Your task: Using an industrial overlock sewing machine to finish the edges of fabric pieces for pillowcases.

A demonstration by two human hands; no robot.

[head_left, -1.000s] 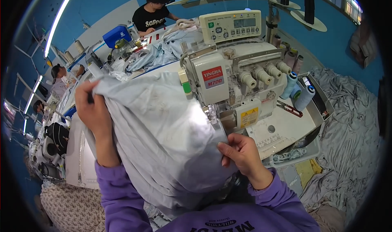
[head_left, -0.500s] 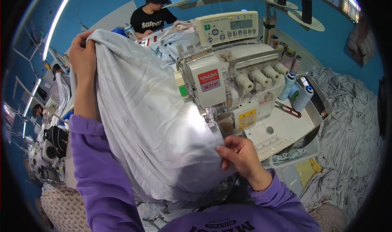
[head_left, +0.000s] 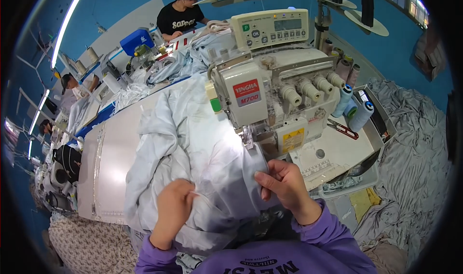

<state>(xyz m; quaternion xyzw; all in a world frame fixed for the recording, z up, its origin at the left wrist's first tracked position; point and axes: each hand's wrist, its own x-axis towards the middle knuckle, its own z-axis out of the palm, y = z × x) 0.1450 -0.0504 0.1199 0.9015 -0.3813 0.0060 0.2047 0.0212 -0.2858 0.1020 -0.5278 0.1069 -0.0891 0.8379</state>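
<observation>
A pale grey-white fabric (head_left: 159, 148) lies bunched over the table left of a white overlock sewing machine (head_left: 246, 93), its right edge running under the lit needle area. My left hand (head_left: 174, 204) is closed on a fold of this fabric near the table's front edge; its fingertips are partly hidden. To the right, my right hand (head_left: 283, 184) pinches the fabric's edge between thumb and fingers, just in front of the presser foot (head_left: 247, 138). Folds hang over the front edge toward my lap.
Red-handled thread snips (head_left: 343, 129) and blue thread cones (head_left: 360, 116) sit at the machine's right. Grey cloth (head_left: 410, 168) is heaped on the right. A co-worker in a black shirt (head_left: 181, 16) sits beyond the machine. A patterned cloth bundle (head_left: 89, 242) lies at lower left.
My left hand has come down from high at the left to the near front, lowering the raised fabric into folds on the table. My right hand keeps its pinch in about the same place.
</observation>
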